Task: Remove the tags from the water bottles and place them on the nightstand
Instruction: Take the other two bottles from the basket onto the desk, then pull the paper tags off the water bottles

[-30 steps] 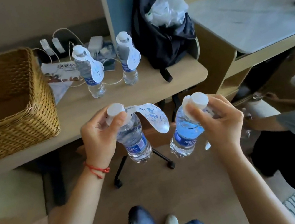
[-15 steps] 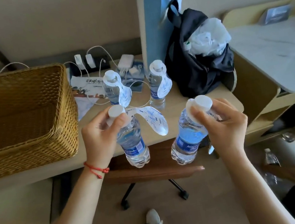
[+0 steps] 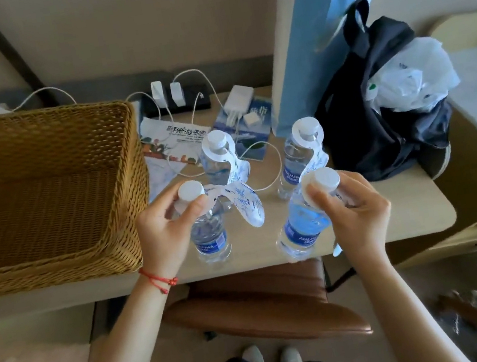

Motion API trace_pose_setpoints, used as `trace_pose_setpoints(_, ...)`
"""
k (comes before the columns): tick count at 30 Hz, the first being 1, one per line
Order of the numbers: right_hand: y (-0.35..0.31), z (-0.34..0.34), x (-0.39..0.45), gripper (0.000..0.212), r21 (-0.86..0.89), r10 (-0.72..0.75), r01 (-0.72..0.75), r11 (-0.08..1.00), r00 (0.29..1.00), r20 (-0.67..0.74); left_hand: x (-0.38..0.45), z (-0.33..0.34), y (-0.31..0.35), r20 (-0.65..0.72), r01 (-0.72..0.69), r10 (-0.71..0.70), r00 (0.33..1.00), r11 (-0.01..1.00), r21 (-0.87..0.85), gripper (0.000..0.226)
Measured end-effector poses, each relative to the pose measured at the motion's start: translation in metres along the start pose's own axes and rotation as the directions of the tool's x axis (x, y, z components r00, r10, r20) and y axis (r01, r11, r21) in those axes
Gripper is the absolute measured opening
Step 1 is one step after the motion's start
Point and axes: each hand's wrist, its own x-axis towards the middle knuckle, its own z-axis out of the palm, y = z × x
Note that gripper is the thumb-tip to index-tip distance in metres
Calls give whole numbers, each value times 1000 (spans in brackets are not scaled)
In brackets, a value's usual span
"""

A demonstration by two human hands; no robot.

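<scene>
My left hand (image 3: 165, 229) grips the neck of a clear water bottle (image 3: 211, 242) with a white cap; a white and blue paper tag (image 3: 245, 203) hangs from its neck toward the right. My right hand (image 3: 354, 210) holds a second bottle (image 3: 302, 228) by its neck, tilted, with its tag mostly hidden under my fingers. Both bottles hover over the front of the beige table (image 3: 407, 218). Two more tagged bottles stand on the table behind: one at left (image 3: 219, 158), one at right (image 3: 300, 154).
A large wicker basket (image 3: 44, 197) fills the table's left side. Chargers, white cables and leaflets (image 3: 174, 137) lie at the back. A blue paper bag (image 3: 312, 42) and a black bag (image 3: 383, 112) stand at right. A brown chair (image 3: 260, 300) sits under the table edge. Another person's hand (image 3: 466, 305) shows at the lower right.
The view has shifted toward the table and to the left. Both held bottles now hang over the tabletop's front instead of in front of it; my grips are unchanged.
</scene>
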Motion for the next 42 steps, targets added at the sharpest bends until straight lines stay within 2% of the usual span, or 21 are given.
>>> trace_pose_setpoints(5, 17, 17, 16, 13, -3, 64, -64, 998, 997, 42, 2, 4, -19, -50, 116, -116, 992, 993, -12, 23)
trace_pose_setpoints(9, 28, 27, 28, 17, 18, 97, -99, 995, 991, 89, 0, 8, -32, -81, 165, -163, 983, 986, 13, 42)
trace_pose_setpoints(12, 37, 32, 36, 16, 21, 98, -101, 995, 989, 109, 2, 13, -36, -85, 191, -188, 978, 981, 25, 46)
trace_pose_setpoints(26, 53, 39, 46, 22, 0, -26, 26, 1000, 986, 168, 11, 20, -35, -79, 225, -225, 971, 974, -3, 33)
trace_pose_setpoints(42, 48, 28, 50, 24, -44, 29, -17, 999, 957, 290, 9, 21, -23, -93, 259, -262, 961, 965, -37, 40)
